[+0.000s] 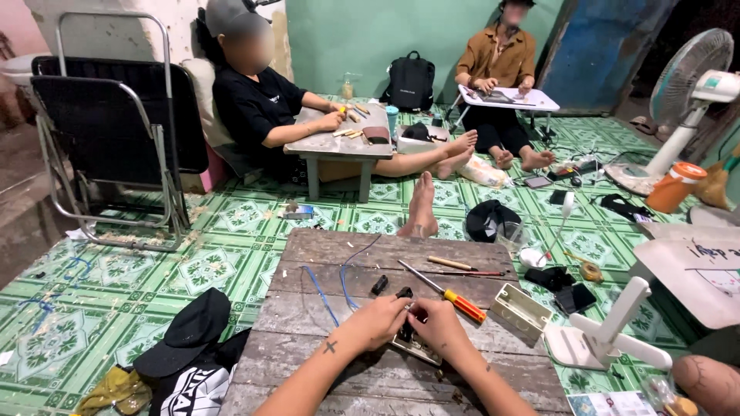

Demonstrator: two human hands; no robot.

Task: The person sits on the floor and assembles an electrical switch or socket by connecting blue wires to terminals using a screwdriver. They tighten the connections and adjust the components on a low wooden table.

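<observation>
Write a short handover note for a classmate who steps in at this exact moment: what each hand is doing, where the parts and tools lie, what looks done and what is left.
Left hand: closed on a small black part, pressing it against the metal plate on the wooden board.
Right hand: pinching the same black part from the other side.
Within reach on the board: orange-handled screwdriver, a loose black piece, blue wires, two pencil-like sticks. A beige plastic box lies at the board's right edge.
Done: cannot tell beyond the part resting on the plate.
Left: wires lie unattached; the box lies apart.
</observation>
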